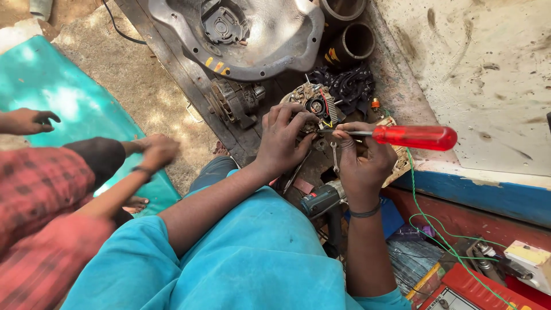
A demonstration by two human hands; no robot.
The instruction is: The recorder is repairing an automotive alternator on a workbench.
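While we are leaning over the cluttered bench, we are counting one red-handled screwdriver point(402, 136), one small motor part point(313, 106) with copper windings, one wrench point(335, 156), one cordless drill point(322, 198), two dark pipe sections point(354, 41) and one large grey metal housing point(270, 34) at the back. We are reaching both forearms forward from our blue shirt, wrists bent down toward the motor part, which is sitting on the bench just in front of a dark rag point(350, 86). Our left hand point(284, 138) is cupping the part's near edge, fingers curled and pressed onto it. Our right hand point(359, 158) is pinching the screwdriver's metal shaft between closed fingers, the handle sticking out to the right and the tip meeting the part. Another person's hand point(155, 150) is resting at the left.
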